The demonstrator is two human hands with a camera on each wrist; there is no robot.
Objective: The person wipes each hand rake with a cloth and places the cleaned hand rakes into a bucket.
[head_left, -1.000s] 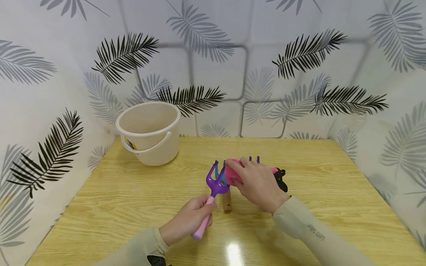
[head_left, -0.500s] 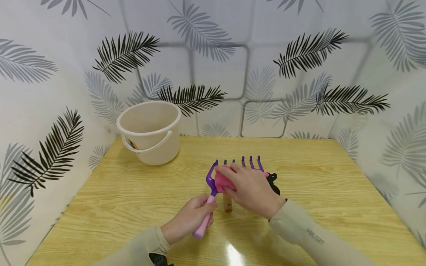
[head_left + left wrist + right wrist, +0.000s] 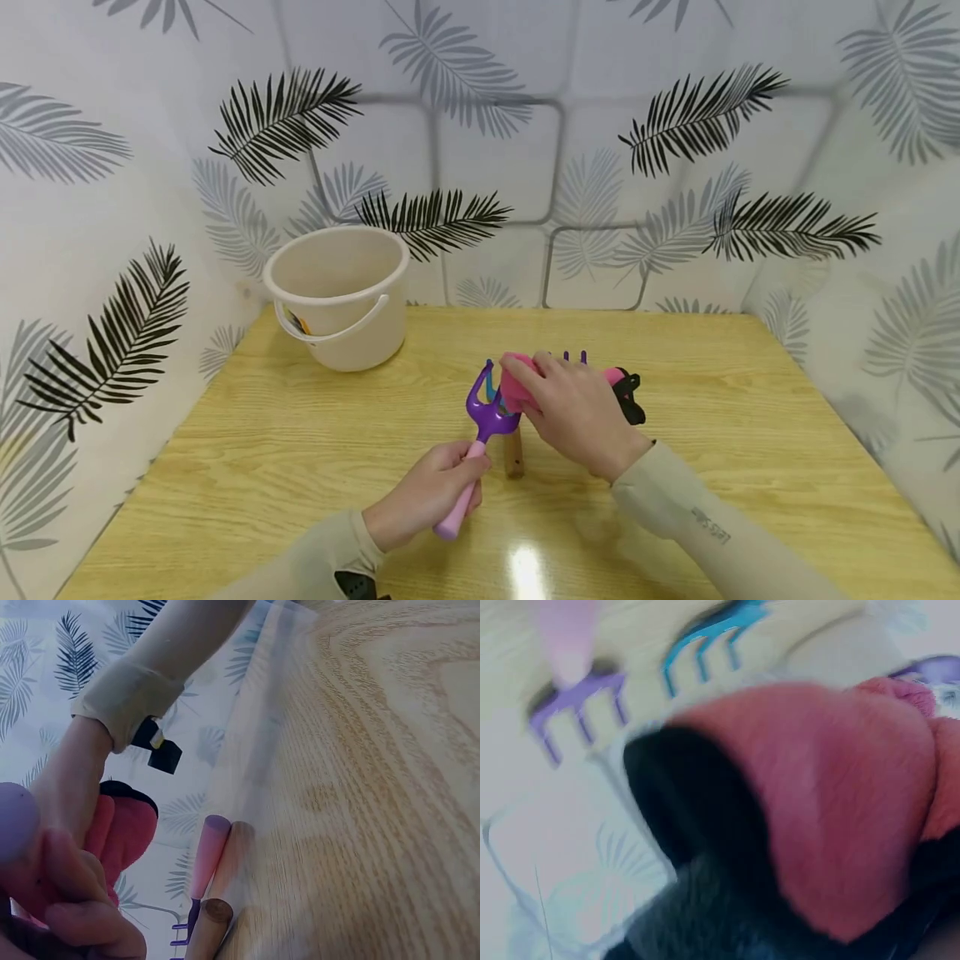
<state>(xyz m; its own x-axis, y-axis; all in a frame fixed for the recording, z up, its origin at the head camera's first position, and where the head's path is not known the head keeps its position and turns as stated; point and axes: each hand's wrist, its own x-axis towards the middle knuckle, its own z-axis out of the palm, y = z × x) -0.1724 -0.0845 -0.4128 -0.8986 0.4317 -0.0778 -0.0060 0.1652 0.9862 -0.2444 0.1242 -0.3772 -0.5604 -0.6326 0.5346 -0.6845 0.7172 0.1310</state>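
Observation:
In the head view, my left hand [image 3: 431, 492] grips the pink handle of a purple three-pronged garden hand fork [image 3: 487, 418], whose prongs point up and away. My right hand [image 3: 573, 410] holds a bunched pink cloth [image 3: 517, 383] with a black edge against the fork's right-hand prongs, partly hiding them. Seen from the right wrist, the cloth [image 3: 840, 795] fills much of the picture. Behind it lie a blue rake [image 3: 712, 637] and a purple rake [image 3: 577, 709] on the table. The left wrist view shows the fork's handle end [image 3: 16, 821] close up.
A cream bucket [image 3: 360, 342] with a white handle stands at the table's back left. Wooden handle [image 3: 513, 457] of a tool lies on the table [image 3: 300, 467] just beyond my left hand. A leaf-patterned backdrop [image 3: 487, 183] surrounds the table.
Half a second ago the cloth was lower and further left, over the fork's head. My right hand has since slid it up and right along the prongs. The left hand stays nearly still.

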